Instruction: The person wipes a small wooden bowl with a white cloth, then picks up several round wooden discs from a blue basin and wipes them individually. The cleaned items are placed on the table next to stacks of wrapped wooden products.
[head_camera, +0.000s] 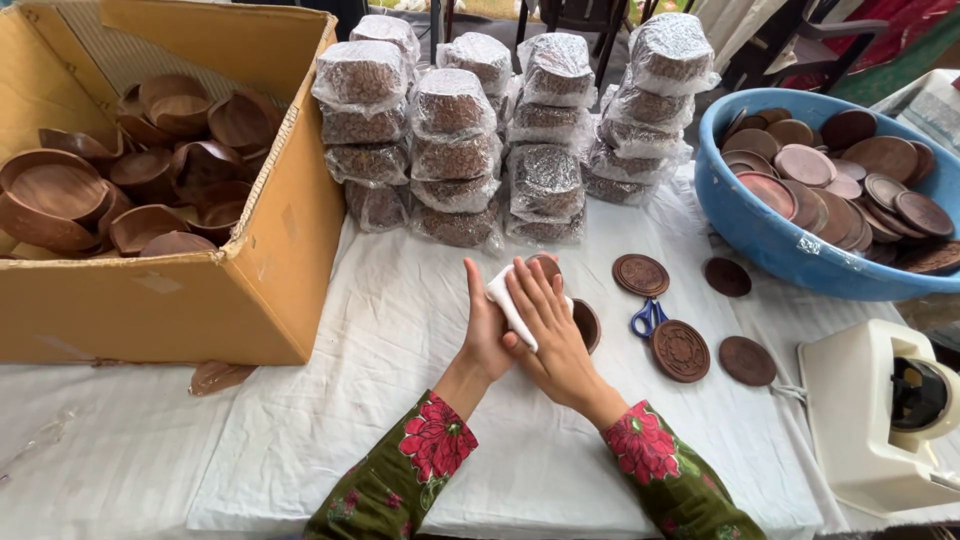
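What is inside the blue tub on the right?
The blue tub holds a heap of round brown wooden lids, some carved. Lower layers and the tub's bottom are covered.

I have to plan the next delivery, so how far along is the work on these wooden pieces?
Done, it seems: stacks of plastic-wrapped bundles at the table's back. In hand: the left hand and right hand press a white cloth against a small brown bowl. Left, apparently: carved lids loose on the sheet, a blue tub of lids and a cardboard box full of bowls.
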